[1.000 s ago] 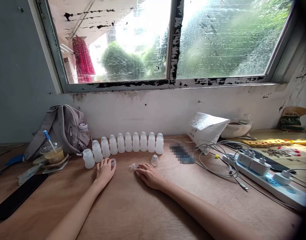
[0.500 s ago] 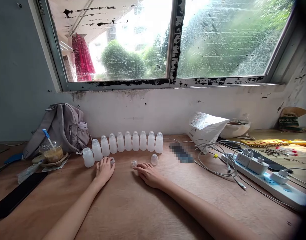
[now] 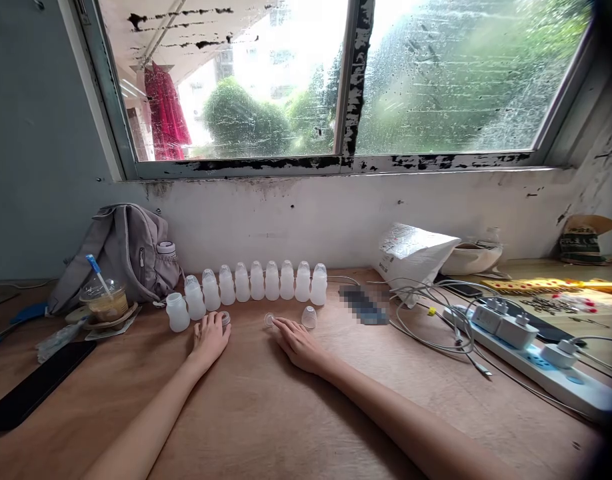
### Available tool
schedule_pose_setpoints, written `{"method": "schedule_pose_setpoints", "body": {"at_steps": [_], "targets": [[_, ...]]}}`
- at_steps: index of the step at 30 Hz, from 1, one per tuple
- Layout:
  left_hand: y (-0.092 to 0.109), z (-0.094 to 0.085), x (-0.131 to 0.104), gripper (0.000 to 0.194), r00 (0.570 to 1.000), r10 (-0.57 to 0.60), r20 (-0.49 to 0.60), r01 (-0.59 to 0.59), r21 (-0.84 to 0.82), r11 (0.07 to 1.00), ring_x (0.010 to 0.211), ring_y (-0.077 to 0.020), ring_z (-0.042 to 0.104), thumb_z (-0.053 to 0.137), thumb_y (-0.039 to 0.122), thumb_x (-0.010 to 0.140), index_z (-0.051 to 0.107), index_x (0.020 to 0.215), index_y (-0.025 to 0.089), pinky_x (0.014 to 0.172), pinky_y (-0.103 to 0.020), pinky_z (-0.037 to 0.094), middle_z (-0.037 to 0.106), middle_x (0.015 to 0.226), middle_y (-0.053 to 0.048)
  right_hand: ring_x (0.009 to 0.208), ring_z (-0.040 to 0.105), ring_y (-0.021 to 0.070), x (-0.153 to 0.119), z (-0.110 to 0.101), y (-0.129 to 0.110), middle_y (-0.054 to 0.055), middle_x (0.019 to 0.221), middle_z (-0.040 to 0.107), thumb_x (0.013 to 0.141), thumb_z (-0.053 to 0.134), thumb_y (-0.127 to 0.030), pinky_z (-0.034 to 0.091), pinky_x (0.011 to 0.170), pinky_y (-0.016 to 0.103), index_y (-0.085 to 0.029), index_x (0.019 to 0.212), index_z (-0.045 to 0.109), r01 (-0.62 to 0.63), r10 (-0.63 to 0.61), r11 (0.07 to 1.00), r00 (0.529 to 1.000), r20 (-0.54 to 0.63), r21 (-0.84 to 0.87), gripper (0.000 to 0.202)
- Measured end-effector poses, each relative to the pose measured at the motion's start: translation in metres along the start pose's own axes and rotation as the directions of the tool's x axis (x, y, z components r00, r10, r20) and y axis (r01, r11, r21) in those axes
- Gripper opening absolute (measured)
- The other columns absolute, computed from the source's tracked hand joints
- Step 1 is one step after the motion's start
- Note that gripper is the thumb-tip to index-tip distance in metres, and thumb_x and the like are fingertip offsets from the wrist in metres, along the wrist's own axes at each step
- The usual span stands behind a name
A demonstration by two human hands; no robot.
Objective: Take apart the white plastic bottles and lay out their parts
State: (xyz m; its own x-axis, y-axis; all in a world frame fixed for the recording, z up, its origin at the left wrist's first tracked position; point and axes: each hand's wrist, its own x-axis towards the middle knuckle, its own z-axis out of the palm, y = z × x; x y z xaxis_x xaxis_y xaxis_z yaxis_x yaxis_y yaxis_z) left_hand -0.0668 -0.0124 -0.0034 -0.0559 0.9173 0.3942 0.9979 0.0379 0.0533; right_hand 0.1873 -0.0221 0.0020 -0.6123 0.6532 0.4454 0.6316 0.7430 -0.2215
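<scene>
Several frosted white bottles with clear caps (image 3: 271,281) stand in a curved row at the back of the wooden table. At the row's left end is a bottle without a cap (image 3: 177,313). My left hand (image 3: 209,339) lies palm down in front of it, fingers spread, its fingertips beside a small clear ring-like piece (image 3: 226,319). My right hand (image 3: 299,343) rests on the table, its fingertips at a small clear nipple-like piece (image 3: 269,320); whether they grip it is hard to tell. Just beyond that hand sits a loose clear cap (image 3: 309,317).
On the left are a grey backpack (image 3: 131,257), a drink cup (image 3: 105,300) and a black phone-like slab (image 3: 36,387). To the right lie a blurred dark object (image 3: 363,305), a white bag (image 3: 413,260), coiled cables and a power strip (image 3: 531,357) with chargers.
The small clear piece at my right fingertips now looks flatter and rounder, and those fingers have shifted slightly. My left hand stays nearly still. The view has moved a little.
</scene>
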Motion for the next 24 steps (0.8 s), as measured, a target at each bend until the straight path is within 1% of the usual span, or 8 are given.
{"method": "schedule_pose_setpoints", "body": {"at_steps": [3, 7, 10, 13, 17, 19, 21, 24], "targets": [[-0.001, 0.001, 0.001, 0.036, 1.000, 0.002, -0.002, -0.002, 0.002, 1.000, 0.101, -0.0241, 0.043, 0.035, 0.035, 0.081, 0.047, 0.109, 0.018, 0.084, -0.038, 0.032, 0.049, 0.113, -0.010, 0.113, 0.038, 0.0216, 0.000, -0.002, -0.002, 0.010, 0.129, 0.036, 0.086, 0.036, -0.028, 0.035, 0.090, 0.037, -0.023, 0.131, 0.024, 0.000, 0.000, 1.000, 1.000, 0.029, -0.001, 0.047], [0.000, 0.000, -0.001, 0.036, 1.000, 0.015, -0.019, -0.015, 0.001, 1.000, 0.102, -0.0246, 0.043, 0.035, 0.034, 0.081, 0.047, 0.110, 0.018, 0.084, -0.038, 0.032, 0.048, 0.114, -0.010, 0.109, 0.042, 0.0207, -0.001, -0.002, -0.003, 0.009, 0.124, 0.040, 0.085, 0.037, -0.027, 0.036, 0.088, 0.036, -0.024, 0.125, 0.034, -0.017, 0.017, 1.000, 1.000, 0.016, -0.010, 0.040], [0.001, -0.003, -0.002, 0.035, 0.999, 0.026, -0.031, -0.027, -0.010, 1.000, 0.103, -0.0245, 0.043, 0.035, 0.033, 0.081, 0.047, 0.110, 0.018, 0.084, -0.039, 0.032, 0.048, 0.114, -0.010, 0.110, 0.041, 0.0218, -0.001, 0.004, 0.001, 0.011, 0.123, 0.041, 0.085, 0.038, -0.027, 0.035, 0.090, 0.038, -0.021, 0.121, 0.039, -0.074, 0.073, 0.997, 0.997, -0.024, -0.039, 0.036], [0.002, -0.004, -0.002, 0.035, 0.999, 0.022, -0.026, -0.023, -0.017, 1.000, 0.103, -0.0245, 0.043, 0.035, 0.033, 0.081, 0.047, 0.110, 0.019, 0.084, -0.039, 0.032, 0.048, 0.114, -0.010, 0.116, 0.036, 0.0238, 0.000, 0.013, 0.009, 0.015, 0.126, 0.038, 0.084, 0.038, -0.027, 0.032, 0.093, 0.040, -0.016, 0.121, 0.038, -0.179, 0.175, 0.982, 0.983, -0.055, -0.061, 0.039], [0.001, -0.006, -0.001, 0.036, 1.000, 0.002, -0.010, -0.002, -0.011, 1.000, 0.105, -0.0250, 0.041, 0.036, 0.034, 0.080, 0.047, 0.110, 0.017, 0.086, -0.039, 0.031, 0.047, 0.116, -0.011, 0.123, 0.027, 0.0270, 0.003, 0.022, 0.021, 0.020, 0.129, 0.034, 0.082, 0.041, -0.028, 0.029, 0.096, 0.041, -0.008, 0.125, 0.032, -0.346, 0.342, 0.936, 0.938, -0.062, -0.071, 0.048], [0.001, -0.005, -0.001, 0.037, 1.000, -0.011, -0.004, 0.011, -0.006, 1.000, 0.107, -0.0256, 0.040, 0.036, 0.034, 0.080, 0.047, 0.110, 0.016, 0.086, -0.040, 0.031, 0.046, 0.117, -0.012, 0.124, 0.024, 0.0284, 0.004, 0.024, 0.025, 0.022, 0.130, 0.032, 0.081, 0.041, -0.029, 0.028, 0.096, 0.041, -0.005, 0.126, 0.029, -0.407, 0.402, 0.910, 0.913, -0.074, -0.073, 0.053], [0.002, -0.004, -0.002, 0.037, 1.000, -0.008, -0.022, 0.008, -0.001, 1.000, 0.107, -0.0260, 0.040, 0.037, 0.034, 0.079, 0.048, 0.110, 0.015, 0.086, -0.040, 0.031, 0.045, 0.118, -0.013, 0.125, 0.022, 0.0290, 0.004, 0.025, 0.026, 0.023, 0.130, 0.030, 0.081, 0.040, -0.029, 0.027, 0.097, 0.041, -0.002, 0.127, 0.027, -0.430, 0.423, 0.900, 0.902, -0.089, -0.075, 0.055], [0.004, -0.007, -0.001, 0.037, 0.994, 0.025, -0.106, -0.025, 0.000, 1.000, 0.107, -0.0257, 0.039, 0.039, 0.033, 0.079, 0.048, 0.110, 0.015, 0.086, -0.039, 0.032, 0.045, 0.119, -0.012, 0.124, 0.022, 0.0284, 0.003, 0.023, 0.024, 0.024, 0.130, 0.030, 0.080, 0.041, -0.028, 0.026, 0.097, 0.040, -0.001, 0.127, 0.028, -0.403, 0.394, 0.910, 0.913, -0.103, -0.096, 0.056]]}}
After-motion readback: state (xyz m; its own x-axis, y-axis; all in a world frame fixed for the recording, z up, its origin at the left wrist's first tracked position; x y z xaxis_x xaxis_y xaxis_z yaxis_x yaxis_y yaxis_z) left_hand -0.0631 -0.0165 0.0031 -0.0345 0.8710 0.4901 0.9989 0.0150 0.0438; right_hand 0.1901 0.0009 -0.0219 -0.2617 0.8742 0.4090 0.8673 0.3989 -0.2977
